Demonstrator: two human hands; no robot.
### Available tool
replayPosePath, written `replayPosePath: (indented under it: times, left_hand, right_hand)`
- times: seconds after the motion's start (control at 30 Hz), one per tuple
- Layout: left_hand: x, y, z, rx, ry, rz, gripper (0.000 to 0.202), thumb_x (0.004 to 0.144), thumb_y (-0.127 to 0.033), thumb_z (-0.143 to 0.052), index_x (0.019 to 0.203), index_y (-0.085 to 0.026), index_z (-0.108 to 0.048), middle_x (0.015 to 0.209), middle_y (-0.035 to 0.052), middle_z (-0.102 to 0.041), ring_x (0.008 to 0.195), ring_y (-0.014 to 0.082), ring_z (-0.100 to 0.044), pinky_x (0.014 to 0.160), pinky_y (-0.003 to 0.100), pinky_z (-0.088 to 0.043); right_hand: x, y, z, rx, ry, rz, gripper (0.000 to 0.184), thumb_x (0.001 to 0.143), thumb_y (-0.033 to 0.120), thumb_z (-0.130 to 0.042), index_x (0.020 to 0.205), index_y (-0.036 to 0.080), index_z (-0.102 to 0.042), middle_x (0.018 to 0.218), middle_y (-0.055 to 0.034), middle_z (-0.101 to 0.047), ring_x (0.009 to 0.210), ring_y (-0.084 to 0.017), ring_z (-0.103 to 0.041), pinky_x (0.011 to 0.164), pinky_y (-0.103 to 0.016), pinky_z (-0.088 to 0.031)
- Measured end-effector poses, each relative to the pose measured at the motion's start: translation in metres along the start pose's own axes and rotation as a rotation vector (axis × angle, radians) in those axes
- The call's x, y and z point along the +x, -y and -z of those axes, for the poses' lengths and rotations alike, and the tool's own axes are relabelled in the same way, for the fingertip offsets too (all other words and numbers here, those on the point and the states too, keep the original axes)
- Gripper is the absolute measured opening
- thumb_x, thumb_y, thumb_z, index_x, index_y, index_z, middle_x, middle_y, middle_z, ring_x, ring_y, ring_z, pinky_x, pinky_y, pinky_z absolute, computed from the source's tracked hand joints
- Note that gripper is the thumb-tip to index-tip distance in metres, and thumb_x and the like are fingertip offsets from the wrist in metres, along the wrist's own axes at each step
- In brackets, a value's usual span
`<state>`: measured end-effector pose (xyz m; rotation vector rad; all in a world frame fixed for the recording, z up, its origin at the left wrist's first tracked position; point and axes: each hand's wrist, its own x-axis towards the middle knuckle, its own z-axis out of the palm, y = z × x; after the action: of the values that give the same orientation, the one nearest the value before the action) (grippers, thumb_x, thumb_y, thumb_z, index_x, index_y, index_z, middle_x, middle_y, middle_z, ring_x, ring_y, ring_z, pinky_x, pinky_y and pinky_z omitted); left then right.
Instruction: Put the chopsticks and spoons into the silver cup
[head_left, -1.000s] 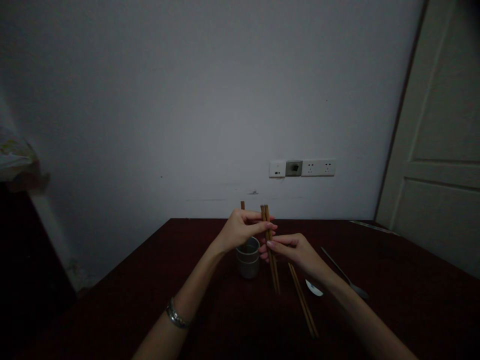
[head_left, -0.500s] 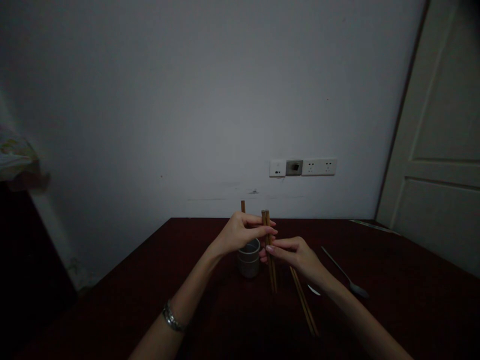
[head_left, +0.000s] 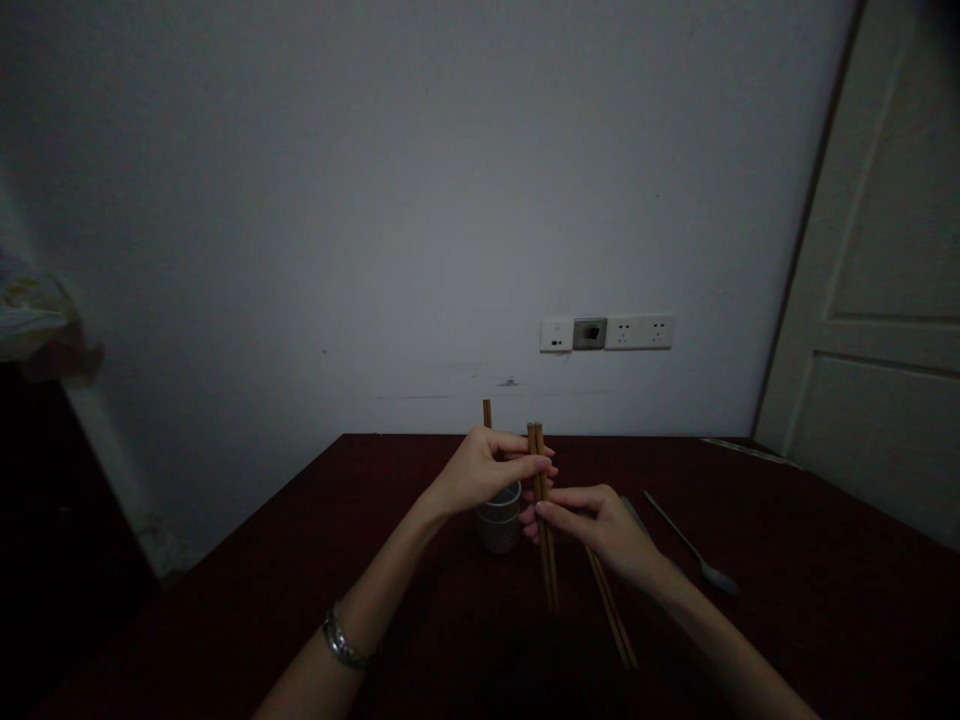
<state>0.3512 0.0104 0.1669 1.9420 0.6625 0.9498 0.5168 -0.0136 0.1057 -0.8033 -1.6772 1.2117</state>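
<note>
Your left hand (head_left: 480, 470) is pinched narrow around the upper end of a pair of chopsticks (head_left: 550, 570), thumb and forefinger closed on the wood just below the square tops. Your right hand (head_left: 600, 525) grips the same pair a little lower, its fingertips closed on the sticks from the right. The pair stands almost upright, side by side and touching, with the thin tips pointing down toward the near part of the dark red table (head_left: 787, 560). In this dim light you cannot tell if the tips rest on it.

Just behind and below your left hand sits a small grey cup (head_left: 499, 528), and the top of a single chopstick (head_left: 487, 412) pokes up beyond your knuckles. A second pair of chopsticks (head_left: 613, 622) lies flat on the table under your right wrist, angled toward the near right. Farther right a metal spoon (head_left: 694, 555) lies apart from your hands. A bracelet (head_left: 341, 640) circles your left wrist.
</note>
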Motion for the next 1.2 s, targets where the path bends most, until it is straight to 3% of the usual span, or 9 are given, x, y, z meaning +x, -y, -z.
replayPosePath:
  times: [0.3,0.53,0.73,0.9,1.2]
  left_hand:
    - [0.002,0.002,0.004,-0.109,0.026,0.042,0.032,0.072,-0.035,-0.06,0.089,-0.008,-0.065,0.086,0.0139,-0.067,0.071,0.0169,-0.063,0.066,0.029,-0.049]
    - [0.005,0.002,0.004,-0.124,0.032,0.056,0.03,0.072,-0.034,-0.06,0.088,-0.009,-0.066,0.083,0.0141,-0.067,0.071,0.0163,-0.063,0.066,0.029,-0.048]
    - [0.003,-0.001,0.001,-0.095,0.069,0.049,0.029,0.073,-0.034,-0.059,0.086,-0.009,-0.067,0.08,0.0125,-0.067,0.066,0.0136,-0.061,0.062,0.027,-0.046]
    - [-0.002,-0.008,-0.001,-0.026,0.108,-0.013,0.024,0.075,-0.03,-0.057,0.084,-0.011,-0.068,0.079,0.0097,-0.067,0.073,0.0139,-0.06,0.068,0.027,-0.045]
    - [-0.005,-0.01,-0.004,0.046,0.147,-0.038,0.022,0.076,-0.029,-0.056,0.082,-0.012,-0.068,0.077,0.0072,-0.067,0.072,0.0128,-0.059,0.066,0.025,-0.044]
  right_hand:
    - [-0.001,0.01,0.0,0.035,-0.015,0.017,0.03,0.067,0.039,-0.066,0.086,0.016,-0.069,0.079,-0.0066,-0.068,0.077,-0.021,-0.063,0.076,-0.037,-0.05]
    - [-0.002,0.043,0.028,0.019,-0.35,0.166,0.03,0.072,0.038,-0.061,0.095,0.018,-0.066,0.089,-0.0095,-0.068,0.077,-0.021,-0.064,0.071,-0.035,-0.053]
    - [0.003,0.071,0.025,-0.177,-0.306,0.242,0.031,0.068,0.034,-0.066,0.095,0.02,-0.066,0.088,-0.0069,-0.069,0.078,-0.021,-0.065,0.07,-0.034,-0.054]
    - [0.0,0.069,0.021,-0.203,-0.264,0.298,0.032,0.068,0.031,-0.066,0.099,0.021,-0.065,0.089,-0.0066,-0.069,0.077,-0.02,-0.065,0.069,-0.035,-0.055]
    - [-0.006,0.071,0.016,-0.484,-0.286,0.449,0.023,0.072,0.027,-0.062,0.095,0.022,-0.067,0.087,-0.0053,-0.068,0.073,-0.017,-0.063,0.067,-0.03,-0.053]
